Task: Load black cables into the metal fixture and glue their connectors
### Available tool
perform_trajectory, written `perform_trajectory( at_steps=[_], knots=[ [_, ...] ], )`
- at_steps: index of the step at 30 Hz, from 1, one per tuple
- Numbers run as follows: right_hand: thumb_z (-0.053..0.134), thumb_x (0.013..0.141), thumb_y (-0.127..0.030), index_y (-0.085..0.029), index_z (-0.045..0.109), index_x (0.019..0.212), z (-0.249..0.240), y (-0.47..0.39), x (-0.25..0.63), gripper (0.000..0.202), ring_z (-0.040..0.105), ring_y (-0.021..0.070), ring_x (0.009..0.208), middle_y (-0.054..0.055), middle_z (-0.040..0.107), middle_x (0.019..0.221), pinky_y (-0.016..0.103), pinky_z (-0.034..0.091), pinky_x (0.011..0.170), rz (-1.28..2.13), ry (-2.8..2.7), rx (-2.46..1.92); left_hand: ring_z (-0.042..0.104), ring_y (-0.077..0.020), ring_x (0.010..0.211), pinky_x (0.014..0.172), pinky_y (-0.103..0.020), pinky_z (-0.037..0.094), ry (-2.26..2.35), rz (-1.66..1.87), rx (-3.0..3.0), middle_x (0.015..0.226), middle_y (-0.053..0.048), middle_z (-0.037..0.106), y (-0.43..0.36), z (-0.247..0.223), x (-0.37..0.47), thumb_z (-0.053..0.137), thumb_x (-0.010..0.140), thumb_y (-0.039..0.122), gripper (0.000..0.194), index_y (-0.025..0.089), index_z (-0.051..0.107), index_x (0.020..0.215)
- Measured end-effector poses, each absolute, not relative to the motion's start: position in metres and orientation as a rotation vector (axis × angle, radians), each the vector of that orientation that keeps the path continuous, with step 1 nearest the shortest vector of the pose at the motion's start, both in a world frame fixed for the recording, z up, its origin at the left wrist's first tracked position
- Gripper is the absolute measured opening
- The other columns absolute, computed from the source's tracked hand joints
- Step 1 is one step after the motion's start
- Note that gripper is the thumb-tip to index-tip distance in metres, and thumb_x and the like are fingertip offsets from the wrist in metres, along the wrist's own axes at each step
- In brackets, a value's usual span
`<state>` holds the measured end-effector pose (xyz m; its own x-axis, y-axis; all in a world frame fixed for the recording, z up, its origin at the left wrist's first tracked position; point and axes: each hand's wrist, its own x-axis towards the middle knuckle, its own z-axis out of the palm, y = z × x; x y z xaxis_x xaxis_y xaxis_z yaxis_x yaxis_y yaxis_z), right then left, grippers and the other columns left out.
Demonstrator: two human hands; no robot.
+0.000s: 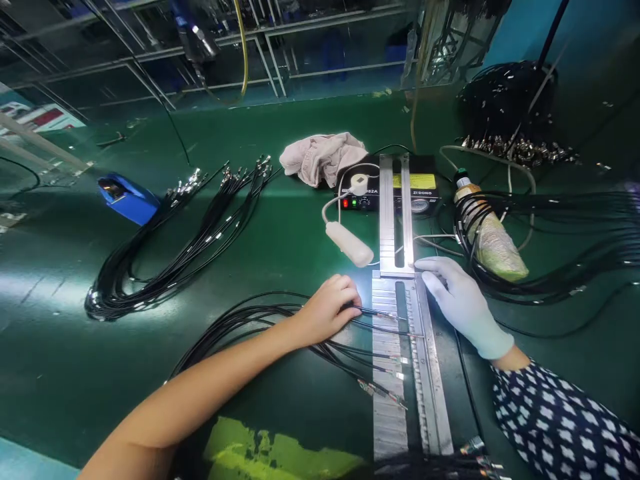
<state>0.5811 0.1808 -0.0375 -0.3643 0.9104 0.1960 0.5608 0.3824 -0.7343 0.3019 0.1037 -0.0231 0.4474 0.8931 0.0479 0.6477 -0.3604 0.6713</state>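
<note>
My bare left hand point(327, 312) is closed around a thin black cable point(373, 311) whose stripped end lies across the slotted metal fixture point(389, 420). Beneath and beside that hand, more black cables point(240, 319) run to the right, several ends with small connectors resting on the fixture. In a white glove, my right hand point(457, 300) has its index finger and thumb stretched apart. Its fingertips are at the fixture's right edge, near the joint with the upper slotted metal plate point(387, 220). The other fingers are partly hidden.
Behind the plate stands a black control box point(425, 193) with a crumpled cloth point(323, 157) beside it. A white-handled tool point(349, 244) lies to the left. Cable bundles point(115, 277), a blue tape dispenser point(129, 199) and a wrapped bottle point(493, 240) are on the green bench point(280, 240).
</note>
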Motion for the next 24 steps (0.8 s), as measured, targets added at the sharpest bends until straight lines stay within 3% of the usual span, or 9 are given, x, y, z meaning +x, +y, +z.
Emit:
perform_trajectory(
  at_steps=[4, 8, 13, 24],
  knots=[
    [0.045, 0.098, -0.034, -0.023, 0.066, 0.109, -0.047, 0.178, 0.579, 0.027, 0.060, 0.0238, 0.107, 0.006, 0.065, 0.113, 0.039, 0.048, 0.095, 0.795, -2.012, -1.225, 0.061, -0.0169, 0.084, 0.077, -0.029, 0.050, 1.294, 0.773, 1.946, 0.088, -0.006, 0.066, 0.107, -0.025, 0.301, 0.059, 0.094, 0.025, 0.015, 0.016, 0.070, 0.091],
    [0.045, 0.098, -0.032, -0.022, 0.066, 0.110, -0.045, 0.177, 0.582, 0.026, 0.061, 0.0242, 0.105, 0.006, 0.066, 0.112, 0.040, 0.048, 0.095, 0.825, -2.017, -1.228, 0.064, -0.0151, 0.076, 0.071, -0.026, 0.051, 1.233, 0.752, 2.059, 0.084, -0.006, 0.069, 0.116, -0.024, 0.300, 0.054, 0.097, 0.027, 0.023, 0.016, 0.072, 0.107],
    [0.045, 0.098, -0.032, -0.022, 0.064, 0.113, -0.046, 0.179, 0.581, 0.026, 0.061, 0.0237, 0.106, 0.006, 0.066, 0.114, 0.039, 0.049, 0.094, 0.850, -1.999, -1.235, 0.068, -0.0138, 0.089, 0.084, -0.024, 0.052, 1.078, 0.542, 2.080, 0.110, -0.007, 0.072, 0.130, -0.023, 0.294, 0.046, 0.100, 0.025, 0.033, 0.019, 0.061, 0.129],
    [0.046, 0.096, -0.029, -0.024, 0.065, 0.109, -0.045, 0.181, 0.578, 0.024, 0.063, 0.0227, 0.103, 0.005, 0.067, 0.109, 0.035, 0.051, 0.090, 0.844, -2.001, -1.250, 0.063, -0.0153, 0.092, 0.084, -0.024, 0.050, 0.989, 0.341, 2.305, 0.105, -0.007, 0.067, 0.140, -0.027, 0.294, 0.034, 0.100, 0.016, 0.040, 0.020, 0.054, 0.135]
  ],
)
